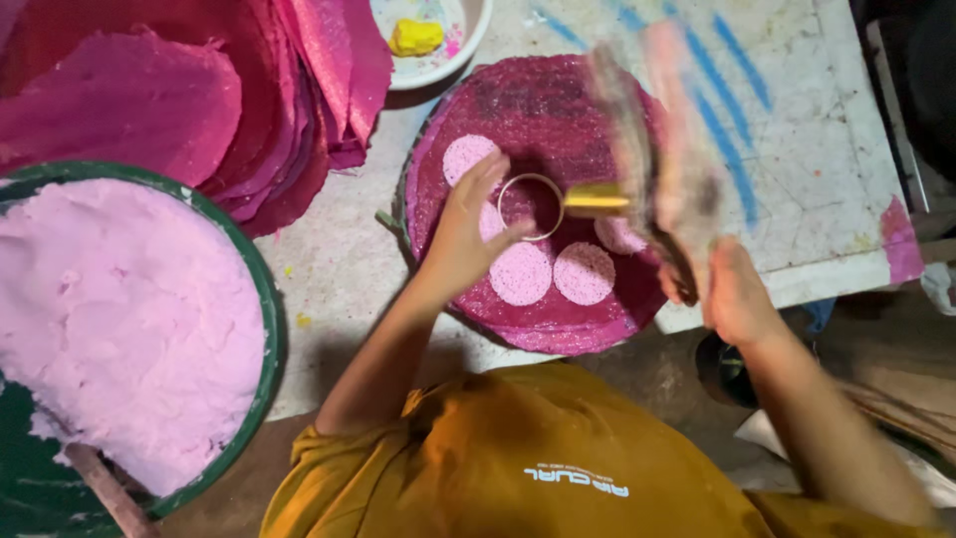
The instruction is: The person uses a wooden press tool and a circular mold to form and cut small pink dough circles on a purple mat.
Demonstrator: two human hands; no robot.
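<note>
Two hands: left hand (463, 234) steadies a metal ring (531, 207) on the magenta sheet (543, 110), thumb and fingers curled round the ring's near side; right hand (732, 294) is closed on a mallet (652, 149).
Ring: a thin, stiff metal cutter, likely light; best gripped by its rim, fingers clear of the top, where a brass-coloured head (596, 200) meets it.
Sheet: looks thin, soft and easily torn; it lies on a round board, and pale discs (521, 273) show around the ring where rounds are cut out.
Left of the ring: a stack of pink sheets (149, 100); nearer the person, a green basin (261, 299) of pale pink paste (119, 319).
Beyond the ring: a white bowl (468, 40) holding a yellow lump (415, 37).
Hard to make out: the mallet is smeared by motion, so its shape is unclear; the right hand's fingers are partly hidden behind it; the basin and stack are cut off at the edges.
</note>
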